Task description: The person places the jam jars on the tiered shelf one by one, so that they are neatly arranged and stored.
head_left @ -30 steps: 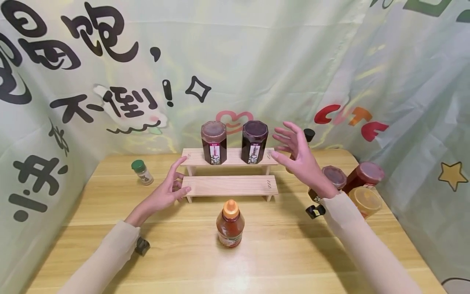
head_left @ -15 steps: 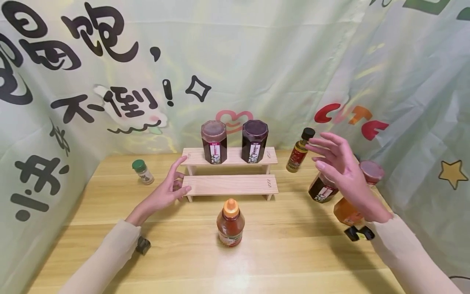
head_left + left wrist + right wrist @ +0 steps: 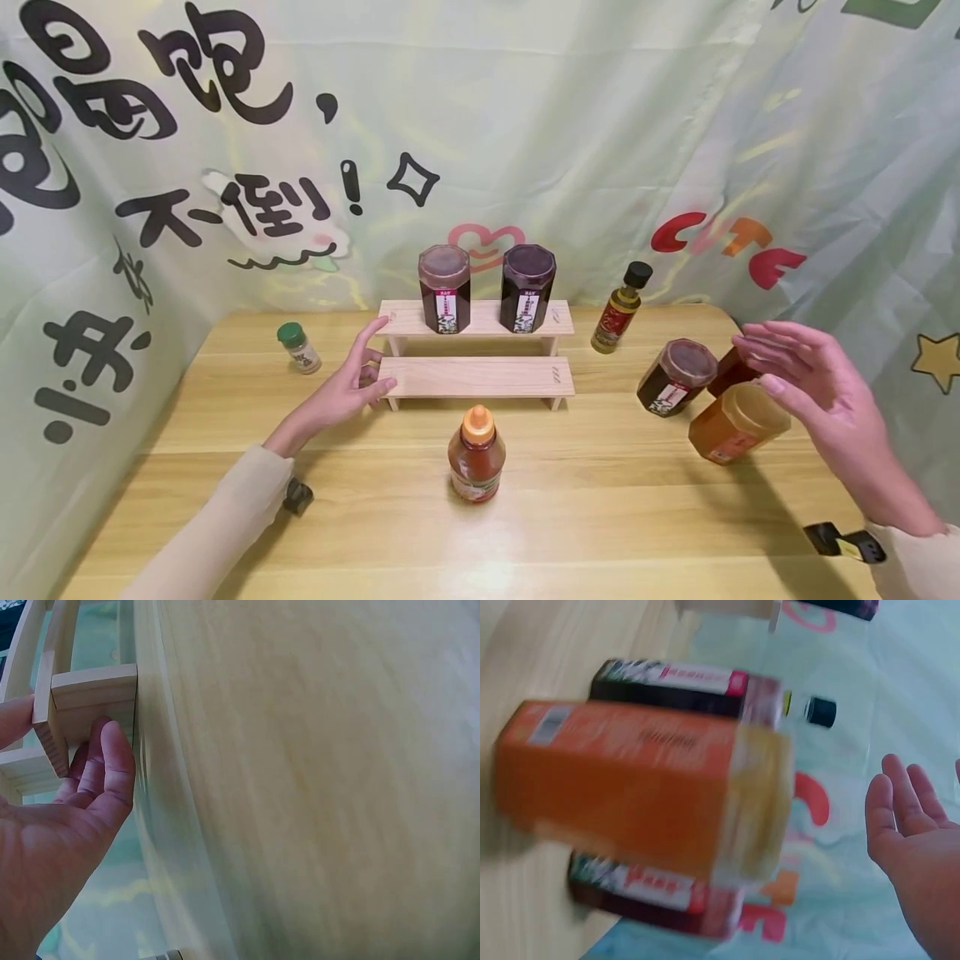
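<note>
My left hand (image 3: pixel 337 396) holds the left end of a two-step wooden rack (image 3: pixel 472 377). In the left wrist view its thumb is at the board's edge and its fingers (image 3: pixel 118 761) curl by the end support. Two dark octagonal jars, one with a pinkish lid (image 3: pixel 445 296) and one with a dark purple lid (image 3: pixel 529 296), stand on the upper step. My right hand (image 3: pixel 832 408) hovers beside an orange jar with a yellowish lid (image 3: pixel 723 433), fingers loosely bent and holding nothing. A dark jar (image 3: pixel 663 387) and a partly hidden red jar (image 3: pixel 726 371) stand close by.
A small oil bottle with a black cap (image 3: pixel 617 317) stands right of the rack. In front is a red squeeze bottle with an orange cap (image 3: pixel 477 467). Far left stands a green-lidded shaker (image 3: pixel 300 350). A printed cloth (image 3: pixel 570 125) hangs behind and at the sides.
My right hand has moved away from the dark purple-lidded jar, rightward and nearer to me, past the oil bottle to the orange jar. My left hand stays on the rack.
</note>
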Tool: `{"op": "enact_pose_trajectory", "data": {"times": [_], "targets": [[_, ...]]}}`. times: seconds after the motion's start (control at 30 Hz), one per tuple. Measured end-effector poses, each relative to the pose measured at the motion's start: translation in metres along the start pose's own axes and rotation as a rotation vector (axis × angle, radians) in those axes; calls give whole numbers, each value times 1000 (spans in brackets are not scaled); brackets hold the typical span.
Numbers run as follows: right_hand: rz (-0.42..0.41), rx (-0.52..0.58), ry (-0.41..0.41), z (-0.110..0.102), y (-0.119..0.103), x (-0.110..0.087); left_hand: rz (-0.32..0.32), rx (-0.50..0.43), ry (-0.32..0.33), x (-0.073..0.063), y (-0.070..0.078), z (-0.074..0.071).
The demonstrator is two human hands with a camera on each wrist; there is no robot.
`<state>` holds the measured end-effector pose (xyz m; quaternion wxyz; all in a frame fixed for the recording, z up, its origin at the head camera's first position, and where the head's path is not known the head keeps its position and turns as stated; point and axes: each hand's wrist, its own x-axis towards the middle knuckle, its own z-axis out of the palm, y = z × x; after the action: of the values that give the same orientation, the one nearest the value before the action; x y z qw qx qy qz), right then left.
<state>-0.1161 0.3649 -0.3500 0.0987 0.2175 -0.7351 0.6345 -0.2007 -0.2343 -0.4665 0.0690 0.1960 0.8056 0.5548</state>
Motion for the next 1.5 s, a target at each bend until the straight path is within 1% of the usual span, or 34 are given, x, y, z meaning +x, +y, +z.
{"op": "enact_pose_trajectory", "data": {"times": [0.1, 0.17, 0.3, 0.43, 0.57, 0.73, 0.8, 0.83, 0.9, 0.97, 1.07, 1.2, 1.37, 1.5], "targets": [[-1, 18, -4, -12, 5, -13, 1, -3, -1, 0, 1, 1], [4, -22, 12, -18, 11, -22, 2, -2, -3, 0, 1, 1], [40, -131, 47, -30, 24, -41, -1, -2, -8, 1, 1, 1], [59, -122, 34, -41, 37, -54, -4, -6, -19, 2, 1, 2], [58, -117, -10, -48, 52, -57, -11, -14, -19, 2, 1, 1], [71, -217, -87, -53, 73, -55, -33, -14, -20, -1, -1, -3], [90, -272, -115, -53, 79, -55, -37, -11, -28, -1, -1, -4], [98, -279, -129, -54, 82, -55, -38, -10, -34, -1, -1, -5], [110, -276, -152, -54, 87, -56, -38, -7, -47, -2, 0, -6], [112, -245, -167, -54, 93, -55, -38, -2, -58, -2, 2, -7], [86, -166, -179, -53, 100, -54, -40, 5, -69, -2, 4, -9], [45, -90, -171, -54, 108, -54, -45, 8, -79, -2, 6, -10], [25, -77, -148, -53, 111, -54, -51, 33, -90, -3, 6, -13], [15, -110, -104, -51, 113, -56, -41, 58, -95, -2, 6, -17]]}}
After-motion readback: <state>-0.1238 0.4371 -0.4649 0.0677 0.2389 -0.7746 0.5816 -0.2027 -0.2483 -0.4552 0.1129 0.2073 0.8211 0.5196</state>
